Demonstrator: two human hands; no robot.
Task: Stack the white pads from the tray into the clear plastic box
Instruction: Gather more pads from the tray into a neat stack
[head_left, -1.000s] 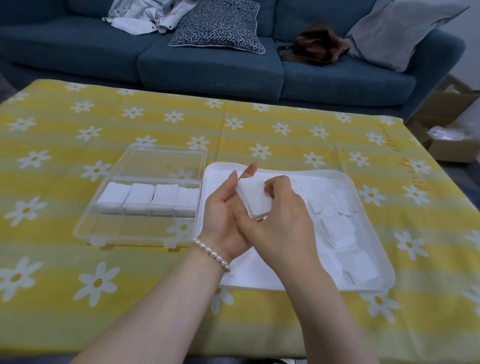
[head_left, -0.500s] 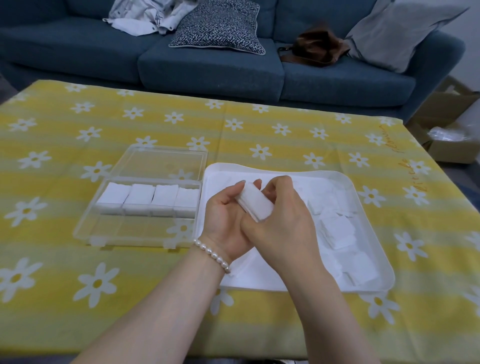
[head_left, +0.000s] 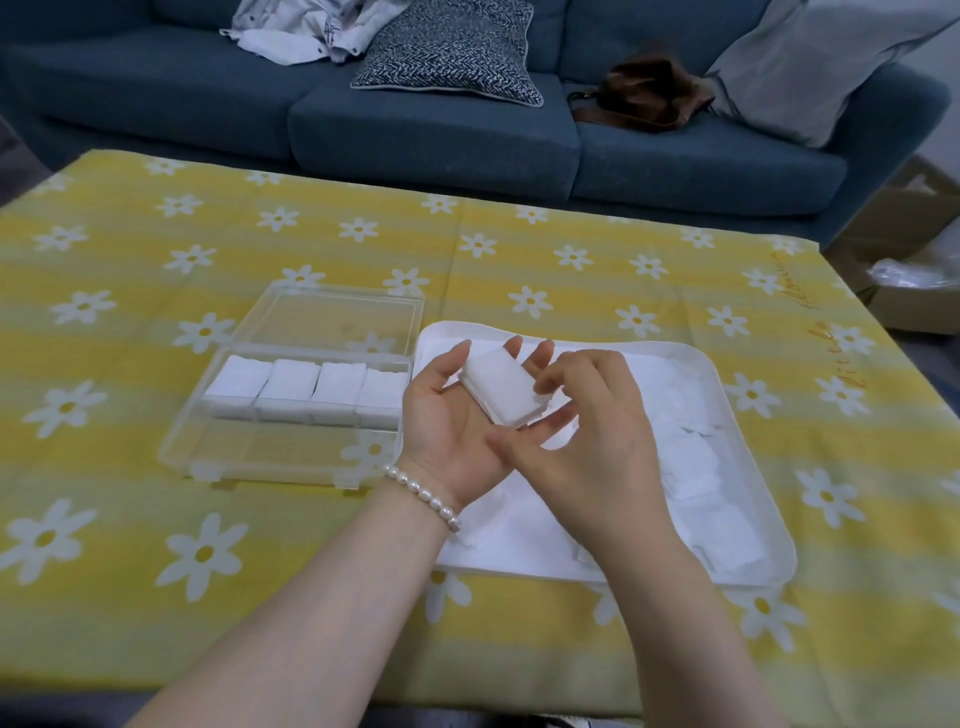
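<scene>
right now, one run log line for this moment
left hand: carries pad stack on open palm | right hand: steadies stack | clear box: four stacks | tray: pads left

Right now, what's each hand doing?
Left hand: open, palm up, small stack of white pads resting on it.
Right hand: fingers curled, touching the stack's edges.

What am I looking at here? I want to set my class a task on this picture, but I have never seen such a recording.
No machine: a person wears a camera on the head, looking down at both bare hands. The left hand lies palm up under a small stack of white pads; the right hand steadies it with its fingertips. Beneath them a white tray holds loose pads. Beside it an open clear plastic box holds four stacks in a row. All sits on a yellow daisy tablecloth.
</scene>
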